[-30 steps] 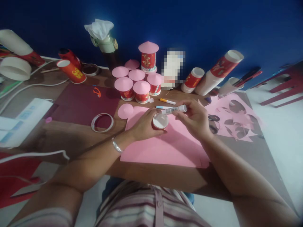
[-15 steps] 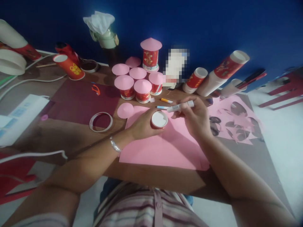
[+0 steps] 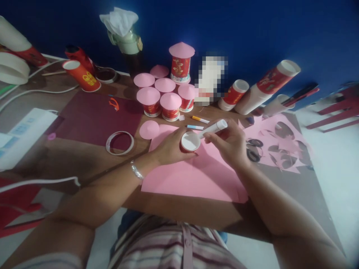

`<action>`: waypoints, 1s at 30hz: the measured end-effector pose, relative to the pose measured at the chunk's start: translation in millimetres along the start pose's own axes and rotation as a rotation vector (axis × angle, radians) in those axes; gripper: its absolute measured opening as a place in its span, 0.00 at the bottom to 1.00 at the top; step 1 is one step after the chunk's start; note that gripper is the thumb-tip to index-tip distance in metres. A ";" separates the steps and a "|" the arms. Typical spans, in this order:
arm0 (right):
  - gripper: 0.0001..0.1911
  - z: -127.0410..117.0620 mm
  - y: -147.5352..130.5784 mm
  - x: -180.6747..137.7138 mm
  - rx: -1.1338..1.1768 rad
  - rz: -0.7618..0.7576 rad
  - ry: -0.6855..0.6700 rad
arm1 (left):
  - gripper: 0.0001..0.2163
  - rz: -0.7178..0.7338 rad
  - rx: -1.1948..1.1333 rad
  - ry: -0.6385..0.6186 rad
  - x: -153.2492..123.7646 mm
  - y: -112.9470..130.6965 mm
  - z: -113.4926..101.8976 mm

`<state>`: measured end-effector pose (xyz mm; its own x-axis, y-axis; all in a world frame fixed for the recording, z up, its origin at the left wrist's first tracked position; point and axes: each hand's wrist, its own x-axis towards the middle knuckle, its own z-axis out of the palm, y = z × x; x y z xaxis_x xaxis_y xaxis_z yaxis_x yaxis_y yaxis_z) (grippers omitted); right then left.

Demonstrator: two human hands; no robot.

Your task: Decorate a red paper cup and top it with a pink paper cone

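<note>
Left hand (image 3: 169,148), as I read it, wraps closed around the small red paper cup (image 3: 190,142), bracing it mouth-up on the pink paper sheet (image 3: 202,179); right hand (image 3: 231,145) pinches the white plastic stick (image 3: 214,128), tip at the cup's rim.

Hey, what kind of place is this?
Likely a craft table, home or classroom: pink paper sheet, cups topped with pink cones, and a glue stick in the right hand at the cup held by the left hand.

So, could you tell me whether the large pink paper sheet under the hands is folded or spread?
Spread: the large pink paper sheet lies flat on the brown wooden table, with no fold visible.
</note>
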<state>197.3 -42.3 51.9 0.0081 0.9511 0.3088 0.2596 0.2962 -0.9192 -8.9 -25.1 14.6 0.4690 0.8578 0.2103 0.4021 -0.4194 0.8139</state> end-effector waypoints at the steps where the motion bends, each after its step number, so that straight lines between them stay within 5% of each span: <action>1: 0.15 0.4 -0.3 -0.4 -0.004 -0.014 -0.012 | 0.30 -0.004 -0.001 -0.001 0.1 0.4 0.0; 13: 0.11 -1.8 -1.4 -0.4 -0.229 -0.145 -0.052 | 0.30 -0.072 0.016 -0.054 1.0 7.1 -3.4; 30: 0.11 -1.1 3.4 -2.6 -0.174 -0.111 -0.027 | 0.30 -0.080 0.005 -0.055 1.0 7.3 -4.0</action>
<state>199.2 -43.8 48.2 -0.0547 0.9162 0.3970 0.4207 0.3818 -0.8230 -8.6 -26.1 22.9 0.4780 0.8709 0.1145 0.4438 -0.3519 0.8242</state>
